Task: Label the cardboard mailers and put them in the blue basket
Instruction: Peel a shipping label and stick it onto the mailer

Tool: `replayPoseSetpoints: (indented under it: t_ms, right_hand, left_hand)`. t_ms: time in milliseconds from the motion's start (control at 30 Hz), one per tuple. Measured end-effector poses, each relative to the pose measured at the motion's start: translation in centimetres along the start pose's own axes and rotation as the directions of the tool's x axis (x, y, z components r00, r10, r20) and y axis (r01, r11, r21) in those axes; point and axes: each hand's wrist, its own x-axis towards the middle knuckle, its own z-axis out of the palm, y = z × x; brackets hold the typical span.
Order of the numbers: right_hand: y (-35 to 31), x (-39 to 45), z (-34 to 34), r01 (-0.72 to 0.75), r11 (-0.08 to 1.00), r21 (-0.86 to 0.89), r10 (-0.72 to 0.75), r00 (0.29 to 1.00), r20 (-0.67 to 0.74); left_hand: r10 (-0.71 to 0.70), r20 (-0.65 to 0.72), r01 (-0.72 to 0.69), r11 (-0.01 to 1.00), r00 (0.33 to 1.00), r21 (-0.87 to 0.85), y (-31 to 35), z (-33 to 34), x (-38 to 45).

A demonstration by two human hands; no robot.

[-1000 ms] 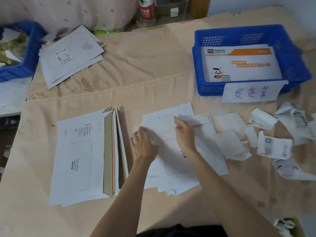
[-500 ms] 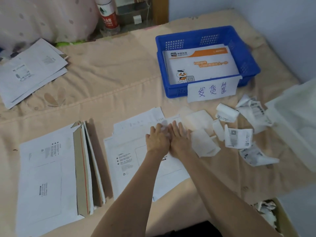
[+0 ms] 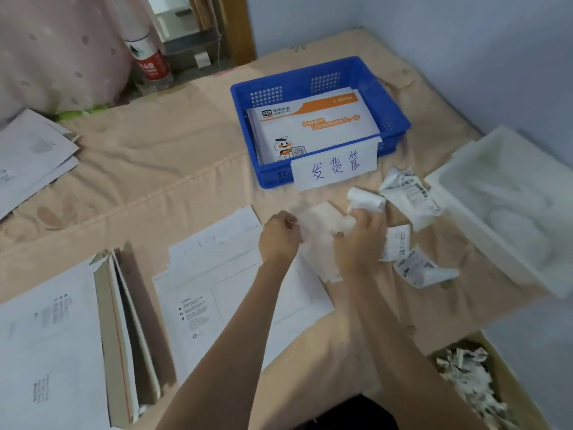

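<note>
A white cardboard mailer (image 3: 217, 293) lies flat in front of me on a small stack. Just past its far right corner, my left hand (image 3: 279, 240) and my right hand (image 3: 359, 240) both hold a whitish sheet of label paper (image 3: 322, 221), fingers curled on its edges. The blue basket (image 3: 393, 113) stands beyond, with printed orange-and-white mailers (image 3: 313, 125) inside and a handwritten paper sign (image 3: 335, 167) on its front wall. More white mailers (image 3: 55, 342) are stacked at my near left.
Curled printed labels (image 3: 412, 197) lie scattered right of my hands. A white foam box (image 3: 508, 209) stands at the right edge. A cardboard box of crumpled paper scraps (image 3: 468, 377) sits at lower right. Another mailer pile (image 3: 31, 156) lies far left; a bottle (image 3: 148, 57) stands behind.
Both hands have left the mailer and moved right, lifting a sheet of label paper. The view has swung right, bringing the foam box and scrap box into sight.
</note>
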Motion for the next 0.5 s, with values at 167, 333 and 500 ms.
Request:
replayPoseSetpoints:
  t_ms: [167, 333, 500]
  right_hand:
    - [4.9, 0.8, -0.3, -0.250, 0.968, 0.037, 0.240, 0.955, 0.173]
    - [3.6, 0.1, -2.6, -0.103, 0.883, 0.458, 0.084, 0.994, 0.064]
    - [2.8, -0.7, -2.4, -0.115, 0.844, 0.524, 0.012, 0.981, 0.195]
  left_hand:
    - [0.046, 0.263, 0.029, 0.961, 0.964, -0.274, 2.9, 4.4, -2.3]
    - [-0.029, 0.301, 0.153, 0.905, 0.953, -0.397, 4.1, 6.5, -3.2]
    - [-0.087, 0.299, 0.256, 0.763, 0.950, -0.593, 4.5, 5.3, -3.8]
